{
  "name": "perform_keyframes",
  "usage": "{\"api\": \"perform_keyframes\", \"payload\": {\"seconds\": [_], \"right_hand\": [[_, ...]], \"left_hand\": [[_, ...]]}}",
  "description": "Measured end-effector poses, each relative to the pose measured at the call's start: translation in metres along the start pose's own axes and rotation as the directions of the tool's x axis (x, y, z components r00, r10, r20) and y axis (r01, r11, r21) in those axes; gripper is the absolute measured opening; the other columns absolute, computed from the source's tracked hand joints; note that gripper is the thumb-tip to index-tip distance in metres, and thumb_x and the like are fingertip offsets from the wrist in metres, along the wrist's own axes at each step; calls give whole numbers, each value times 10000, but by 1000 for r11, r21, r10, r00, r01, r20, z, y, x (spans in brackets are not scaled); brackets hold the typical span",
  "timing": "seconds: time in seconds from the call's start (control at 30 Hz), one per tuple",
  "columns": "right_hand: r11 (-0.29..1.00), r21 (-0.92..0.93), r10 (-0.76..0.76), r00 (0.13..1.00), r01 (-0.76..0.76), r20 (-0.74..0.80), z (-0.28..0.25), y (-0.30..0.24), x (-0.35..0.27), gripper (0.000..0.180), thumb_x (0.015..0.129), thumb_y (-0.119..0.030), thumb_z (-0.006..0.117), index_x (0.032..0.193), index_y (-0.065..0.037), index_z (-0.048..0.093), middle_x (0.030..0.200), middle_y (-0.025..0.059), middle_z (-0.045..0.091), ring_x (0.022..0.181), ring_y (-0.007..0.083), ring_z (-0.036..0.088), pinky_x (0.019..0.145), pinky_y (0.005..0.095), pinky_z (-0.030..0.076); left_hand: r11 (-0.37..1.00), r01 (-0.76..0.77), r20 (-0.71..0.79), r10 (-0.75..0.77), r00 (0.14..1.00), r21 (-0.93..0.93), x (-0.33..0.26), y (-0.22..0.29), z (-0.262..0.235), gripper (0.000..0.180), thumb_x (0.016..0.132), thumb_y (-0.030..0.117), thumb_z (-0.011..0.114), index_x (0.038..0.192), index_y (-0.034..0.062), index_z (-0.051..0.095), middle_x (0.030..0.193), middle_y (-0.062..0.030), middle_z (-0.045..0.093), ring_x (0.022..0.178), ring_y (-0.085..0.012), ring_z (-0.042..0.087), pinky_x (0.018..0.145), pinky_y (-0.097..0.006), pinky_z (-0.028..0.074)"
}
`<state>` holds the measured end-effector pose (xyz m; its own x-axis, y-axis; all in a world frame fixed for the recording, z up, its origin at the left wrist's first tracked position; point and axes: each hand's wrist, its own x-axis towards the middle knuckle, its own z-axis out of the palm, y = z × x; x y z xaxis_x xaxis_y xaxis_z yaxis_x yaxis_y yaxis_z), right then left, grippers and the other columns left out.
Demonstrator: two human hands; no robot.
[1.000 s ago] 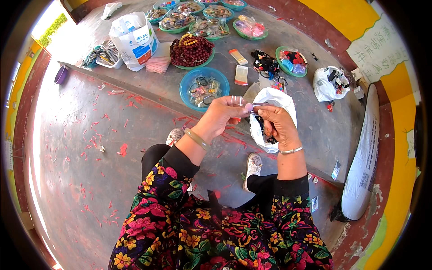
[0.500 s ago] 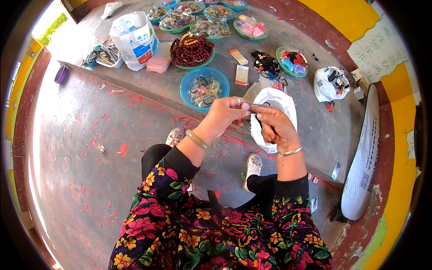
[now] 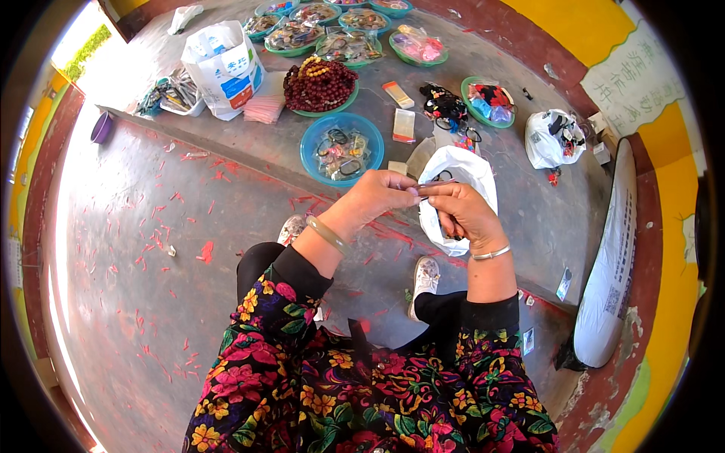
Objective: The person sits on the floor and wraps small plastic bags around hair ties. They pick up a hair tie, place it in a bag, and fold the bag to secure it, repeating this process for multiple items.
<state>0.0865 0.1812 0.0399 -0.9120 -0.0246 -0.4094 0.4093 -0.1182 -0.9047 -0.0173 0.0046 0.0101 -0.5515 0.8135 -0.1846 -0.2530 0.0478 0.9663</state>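
My left hand (image 3: 377,190), with a pale bangle at the wrist, and my right hand (image 3: 462,210), with a silver bangle, meet fingertip to fingertip. Both are closed in a pinch on a slim, dark brownish piece (image 3: 436,185), too small and covered by fingers to name. A small pinkish round spot shows at the left fingertips. Just beyond and below my hands stands an open white plastic bag (image 3: 489,177) with dark loops inside. To its left a blue basin (image 3: 308,155) holds black bands and small clear packets.
Farther back are a heap of dark red beads (image 3: 321,84), a stack of pinkish sheets (image 3: 264,108), a tall white bag (image 3: 224,72) and several green bowls of packaged items. At right lie a second white bag (image 3: 540,147) and a long white roll (image 3: 608,264). A step edge crosses the floor.
Both hands have dropped slightly toward me, and my left fingers have turned and closed over the pinkish round spot, which shows less now. The pinch on the dark piece continues.
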Motion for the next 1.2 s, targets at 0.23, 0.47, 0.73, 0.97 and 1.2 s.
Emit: {"api": "perform_keyframes", "payload": {"seconds": [0.23,0.47,0.73,0.97,1.2], "right_hand": [[997,-70,-28,999,26,-37,9,-6,-2,272,835,-89,523,1059,29,620,543,15,547,340,35,390,320,163,274],[998,-36,-52,997,50,-64,10,-4,0,259,837,-109,539,1031,40,624,561,28,571,352,33,404,326,160,287],[951,-309,-1,995,-29,-98,16,3,7,221,850,-129,552,973,38,629,480,20,519,324,38,376,332,178,286],[953,-113,-304,883,282,-358,-3,2,1,204,837,-95,575,1004,11,626,674,31,609,478,49,488,464,175,377],[938,141,-236,882,316,-407,7,13,18,235,788,-137,689,978,-14,625,831,19,641,697,85,583,642,216,443]], "left_hand": [[982,-109,-77,122,990,156,4,-11,3,241,757,117,703,959,-9,667,758,-7,639,650,-43,523,590,-221,442],[976,-3,-117,29,993,217,6,-12,1,213,753,160,703,899,6,685,739,-47,658,665,-68,559,612,-237,457],[849,58,-62,-30,998,526,9,-23,-3,273,684,234,717,881,46,699,777,-116,673,695,-192,639,645,-322,488],[987,126,-160,-109,981,99,5,-7,-3,218,797,163,657,941,-1,666,785,-21,653,659,-40,549,483,-201,341],[980,111,-87,-127,988,-166,3,-4,8,272,819,190,663,1019,9,626,843,-6,650,617,-16,504,462,-165,295]]}}
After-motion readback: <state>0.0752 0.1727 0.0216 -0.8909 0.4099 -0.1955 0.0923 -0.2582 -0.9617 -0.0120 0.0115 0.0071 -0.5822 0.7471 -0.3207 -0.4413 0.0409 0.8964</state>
